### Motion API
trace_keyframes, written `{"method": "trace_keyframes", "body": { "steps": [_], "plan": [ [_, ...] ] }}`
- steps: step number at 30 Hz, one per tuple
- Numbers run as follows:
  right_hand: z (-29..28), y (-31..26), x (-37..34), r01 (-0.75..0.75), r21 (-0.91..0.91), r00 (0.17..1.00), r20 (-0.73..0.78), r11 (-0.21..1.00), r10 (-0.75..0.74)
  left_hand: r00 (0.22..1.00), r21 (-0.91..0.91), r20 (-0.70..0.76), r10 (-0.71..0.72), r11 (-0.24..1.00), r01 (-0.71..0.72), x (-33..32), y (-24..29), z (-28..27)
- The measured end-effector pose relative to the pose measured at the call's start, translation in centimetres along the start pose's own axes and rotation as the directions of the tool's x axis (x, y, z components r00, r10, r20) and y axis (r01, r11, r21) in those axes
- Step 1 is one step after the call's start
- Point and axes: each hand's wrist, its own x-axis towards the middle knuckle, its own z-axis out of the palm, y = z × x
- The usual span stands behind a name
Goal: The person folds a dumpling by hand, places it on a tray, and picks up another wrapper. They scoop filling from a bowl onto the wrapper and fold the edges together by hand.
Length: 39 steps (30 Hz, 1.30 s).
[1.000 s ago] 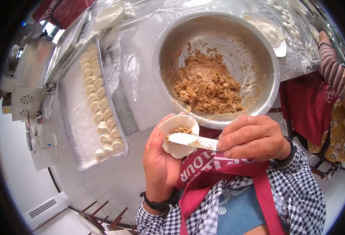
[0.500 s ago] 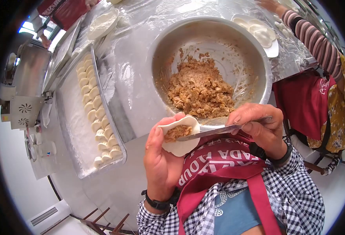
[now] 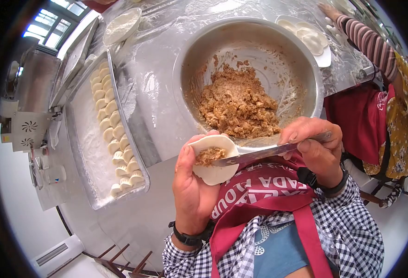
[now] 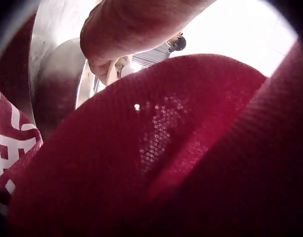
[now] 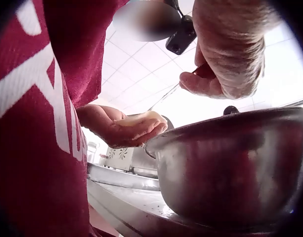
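My left hand cups a round dumpling wrapper, fingers curled behind it and tips showing at its upper edge. A small lump of brown filling lies on the wrapper. With fingers and thumb, my right hand grips a narrow flat metal spatula, its blade edge-on and its tip at the filling. Just beyond both hands, a large steel bowl holds a mound of minced filling. The right wrist view shows the wrapper lying on the upturned left hand.
To the left, a floured metal tray holds rows of pleated dumplings. Wrappers on a white plate lie past the bowl. Another person's striped sleeve reaches over the table at right. Apron cloth fills much of the left wrist view.
My right hand has turned the spatula from flat to edge-on, its tip staying at the filling. The striped sleeve has reached further over the table.
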Motion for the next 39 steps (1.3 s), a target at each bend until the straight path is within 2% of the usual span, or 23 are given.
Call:
{"method": "trace_keyframes", "body": {
  "steps": [5,8,10,14,16,20,22,25,29,31,32,33,35,36,38,39],
  "plan": [
    [0.0,0.1,0.1,0.028,0.066,0.999,-0.038,0.997,-0.026,1.0,-0.029,0.02,-0.014,0.999,0.014,0.1,-0.1,-0.2],
    [0.1,0.1,0.2,0.043,0.014,0.998,-0.048,0.999,-0.042,0.998,-0.037,0.054,-0.016,0.999,0.018,0.0,-0.2,-0.1],
    [0.4,0.1,0.1,0.004,-0.037,0.996,-0.085,0.999,-0.007,0.999,0.026,0.04,0.033,0.999,-0.034,0.0,-0.3,0.1],
    [0.2,0.2,0.3,-0.004,-0.029,0.999,-0.049,1.0,0.003,0.998,0.003,0.067,0.013,1.0,-0.013,0.2,-0.1,-0.2],
    [0.1,0.3,0.2,0.011,0.092,0.996,-0.086,0.996,-0.003,0.996,-0.037,0.086,-0.009,0.999,0.013,0.3,-0.2,-0.5],
    [-0.3,0.3,0.3,0.033,0.119,0.996,-0.081,0.992,-0.023,0.999,-0.087,0.033,-0.025,0.996,0.028,0.3,-0.3,-0.7],
    [0.0,0.5,0.3,0.035,-0.007,0.995,-0.098,0.999,-0.036,0.996,-0.043,0.094,-0.006,0.999,0.01,0.2,-0.4,-0.7],
    [0.4,0.5,0.4,0.006,-0.038,0.99,-0.138,0.999,-0.011,0.993,0.006,0.113,0.016,1.0,-0.017,0.3,-0.4,-0.4],
    [-0.3,0.1,0.5,-0.029,-0.015,0.993,-0.116,0.999,0.027,0.997,0.021,0.079,0.017,1.0,-0.019,0.3,-0.3,-0.4],
    [-1.3,-0.6,0.7,0.062,0.075,0.992,-0.115,0.995,-0.053,0.996,0.051,0.082,0.031,0.998,-0.036,0.4,0.1,-0.6],
    [-1.8,-1.0,0.6,0.062,0.071,0.992,-0.118,0.996,-0.053,0.996,0.05,0.084,0.028,0.998,-0.032,0.4,0.2,-0.6],
    [-2.4,-1.4,0.6,0.094,-0.142,0.984,-0.138,0.985,-0.114,0.997,0.024,0.068,0.025,0.999,-0.027,0.5,0.2,-0.6],
    [-2.8,-1.9,0.8,0.144,-0.512,0.968,-0.106,0.847,-0.228,0.998,-0.003,0.063,0.015,1.0,-0.015,0.7,0.2,-0.4],
    [-3.1,-2.1,1.0,0.143,-0.519,0.967,-0.109,0.843,-0.232,0.998,-0.018,0.064,-0.013,1.0,0.014,0.7,0.3,0.0],
    [-3.5,-2.7,1.5,0.304,-0.792,0.952,0.231,0.53,-0.201,0.997,-0.034,0.07,-0.044,0.998,0.047,0.8,0.4,0.6],
    [-3.2,-2.7,1.8,0.325,-0.785,0.945,0.291,0.528,-0.15,0.995,-0.055,0.067,-0.069,0.996,0.072,0.9,0.5,1.0]
  ]
}}
